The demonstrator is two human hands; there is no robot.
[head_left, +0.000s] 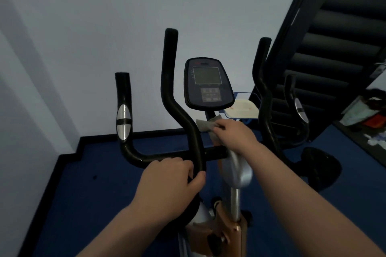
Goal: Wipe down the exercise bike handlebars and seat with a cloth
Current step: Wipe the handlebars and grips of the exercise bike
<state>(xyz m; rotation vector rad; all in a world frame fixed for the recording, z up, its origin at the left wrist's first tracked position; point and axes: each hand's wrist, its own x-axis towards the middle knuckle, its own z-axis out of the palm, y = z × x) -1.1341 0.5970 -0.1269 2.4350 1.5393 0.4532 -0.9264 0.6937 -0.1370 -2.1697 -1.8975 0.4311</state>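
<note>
Two bare forearms reach in from the bottom edge of the head view toward the exercise bike. Nearest, the left hand (pixel 167 181) has its fingers and thumb curled round the black handlebars (pixel 167 155) where the horizontal crossbar meets the inner upright bar. Beyond it, the right hand (pixel 234 132) pinches a crumpled grey cloth (pixel 205 124), fingers folded over it, just below the console (pixel 207 83) and against the bike's centre stem. The handlebars are glossy black tubing: a crossbar that bends up at its left end into an outer grip carrying an oval silver sensor pad (pixel 123 123), a taller curved inner bar (pixel 170 81) rising beside the console, and matching bars on the right, partly hidden by the right forearm. The console is a dark rounded panel with a blank grey screen above a block of buttons too blurred to read. Below the hands a silver column (pixel 237 173) runs down into a copper-coloured frame piece (pixel 229 233). The seat is out of view. Behind the console, a blue-edged tray (pixel 242 108) holds something pale and flat; what it is cannot be told. The bike stands on a blue floor (pixel 94 194) near a pale wall (pixel 104 16), with a dark ribbed panel (pixel 344 27) at the upper right edge and blurred clutter at the right edge.
</note>
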